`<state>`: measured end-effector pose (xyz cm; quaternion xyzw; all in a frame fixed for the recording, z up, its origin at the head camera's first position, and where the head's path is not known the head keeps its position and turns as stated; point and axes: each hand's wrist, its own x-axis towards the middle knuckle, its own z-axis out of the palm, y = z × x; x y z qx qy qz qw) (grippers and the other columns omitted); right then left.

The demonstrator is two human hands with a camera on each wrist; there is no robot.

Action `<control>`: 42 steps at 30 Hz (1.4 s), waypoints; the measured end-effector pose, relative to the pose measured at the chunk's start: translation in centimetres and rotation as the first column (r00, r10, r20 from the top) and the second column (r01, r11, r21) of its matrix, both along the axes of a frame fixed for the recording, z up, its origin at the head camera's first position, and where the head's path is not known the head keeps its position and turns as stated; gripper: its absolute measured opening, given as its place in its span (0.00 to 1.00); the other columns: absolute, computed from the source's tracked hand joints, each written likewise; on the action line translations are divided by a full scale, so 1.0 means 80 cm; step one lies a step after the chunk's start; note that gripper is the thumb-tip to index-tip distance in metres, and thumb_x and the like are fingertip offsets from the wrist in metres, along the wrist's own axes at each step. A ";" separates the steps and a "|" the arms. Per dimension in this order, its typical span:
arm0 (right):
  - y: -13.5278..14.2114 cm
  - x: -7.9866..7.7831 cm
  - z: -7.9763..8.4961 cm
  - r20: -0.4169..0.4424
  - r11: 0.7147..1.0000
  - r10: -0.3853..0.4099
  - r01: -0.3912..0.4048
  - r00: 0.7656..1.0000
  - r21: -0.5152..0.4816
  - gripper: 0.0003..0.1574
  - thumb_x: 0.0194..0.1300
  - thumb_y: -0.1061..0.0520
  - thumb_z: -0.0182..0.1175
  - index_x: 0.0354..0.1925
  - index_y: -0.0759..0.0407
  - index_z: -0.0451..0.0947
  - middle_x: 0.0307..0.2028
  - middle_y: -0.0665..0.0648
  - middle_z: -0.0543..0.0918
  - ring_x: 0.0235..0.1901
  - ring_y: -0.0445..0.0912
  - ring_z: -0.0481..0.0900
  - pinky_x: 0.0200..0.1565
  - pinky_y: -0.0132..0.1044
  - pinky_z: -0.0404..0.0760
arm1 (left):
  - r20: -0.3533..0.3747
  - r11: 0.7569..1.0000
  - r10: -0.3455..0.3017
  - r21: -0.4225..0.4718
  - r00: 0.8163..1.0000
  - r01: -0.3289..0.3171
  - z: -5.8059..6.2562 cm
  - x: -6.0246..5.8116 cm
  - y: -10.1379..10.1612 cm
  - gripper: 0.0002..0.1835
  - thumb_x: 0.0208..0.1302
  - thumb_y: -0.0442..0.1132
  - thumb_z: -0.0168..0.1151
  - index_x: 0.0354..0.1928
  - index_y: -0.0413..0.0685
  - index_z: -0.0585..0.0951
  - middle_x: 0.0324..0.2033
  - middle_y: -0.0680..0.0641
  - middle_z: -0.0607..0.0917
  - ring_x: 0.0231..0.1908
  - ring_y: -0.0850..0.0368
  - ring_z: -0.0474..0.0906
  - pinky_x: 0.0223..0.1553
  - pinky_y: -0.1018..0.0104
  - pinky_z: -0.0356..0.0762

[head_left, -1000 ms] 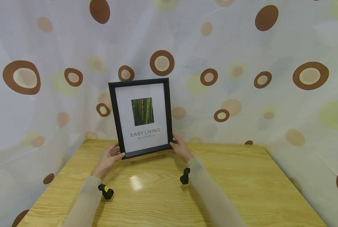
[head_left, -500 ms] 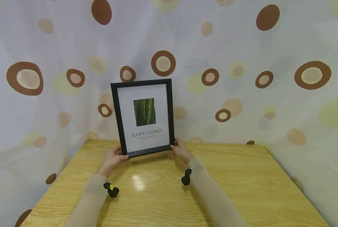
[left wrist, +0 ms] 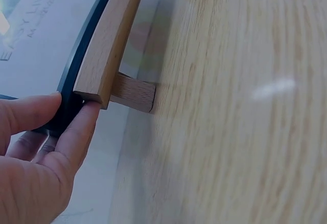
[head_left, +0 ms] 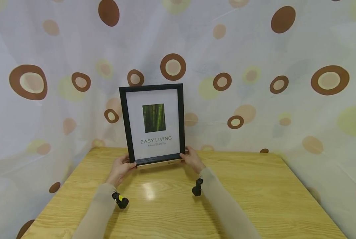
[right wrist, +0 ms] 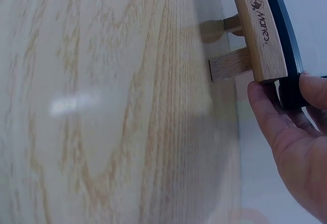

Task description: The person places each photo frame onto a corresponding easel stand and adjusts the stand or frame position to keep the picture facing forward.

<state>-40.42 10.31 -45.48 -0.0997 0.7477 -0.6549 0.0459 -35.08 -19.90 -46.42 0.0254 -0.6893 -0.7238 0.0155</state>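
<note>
A black picture frame [head_left: 154, 124] with a bamboo picture and the words "EASY LIVING" stands nearly upright at the back of the table, tilted slightly. Its bottom edge lies along the wooden easel ledge [head_left: 158, 164]. My left hand [head_left: 119, 169] pinches the lower left corner, thumb on the front, and a fingertip reaches the end of the ledge [left wrist: 110, 40]. At the lower right corner, my right hand [head_left: 192, 159] grips the frame the same way, its index fingertip under the ledge end [right wrist: 260, 35]. Most of the easel is hidden behind the frame.
Short wooden easel feet, such as this foot [left wrist: 134, 92] and this one [right wrist: 231, 64], reach down to the light wood table [head_left: 255, 192]. Close behind the table hangs a white curtain [head_left: 207, 39] with brown and yellow spots.
The frame has shifted slightly right and its bottom edge has levelled a little. More of the wooden ledge shows beneath it. Both hands keep their hold, the left moving rightward with it.
</note>
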 end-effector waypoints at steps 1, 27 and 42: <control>0.001 0.000 -0.001 -0.005 1.000 -0.004 0.004 1.000 0.004 0.24 0.65 0.68 0.50 0.58 0.69 0.60 0.49 0.69 0.69 0.45 0.57 0.74 0.45 0.48 0.77 | 0.001 1.000 0.002 -0.001 1.000 -0.002 0.000 0.000 0.001 0.32 0.56 0.21 0.56 0.63 0.34 0.60 0.56 0.33 0.67 0.51 0.43 0.70 0.48 0.57 0.74; 0.045 0.019 -0.013 -0.028 0.998 -0.063 0.063 0.998 -0.009 0.23 0.63 0.68 0.53 0.55 0.72 0.63 0.47 0.69 0.71 0.45 0.56 0.75 0.42 0.44 0.79 | -0.039 0.998 -0.065 0.005 0.997 0.065 -0.004 -0.005 0.032 0.29 0.55 0.20 0.56 0.60 0.32 0.64 0.53 0.31 0.71 0.46 0.47 0.74 0.46 0.57 0.76; 0.073 0.037 -0.012 0.006 0.996 -0.088 0.088 0.996 -0.023 0.24 0.63 0.67 0.54 0.56 0.71 0.63 0.49 0.69 0.71 0.47 0.57 0.74 0.43 0.44 0.79 | -0.071 0.990 -0.127 0.060 0.989 0.131 -0.006 -0.006 0.055 0.28 0.54 0.18 0.55 0.59 0.32 0.65 0.52 0.31 0.71 0.46 0.46 0.74 0.46 0.56 0.76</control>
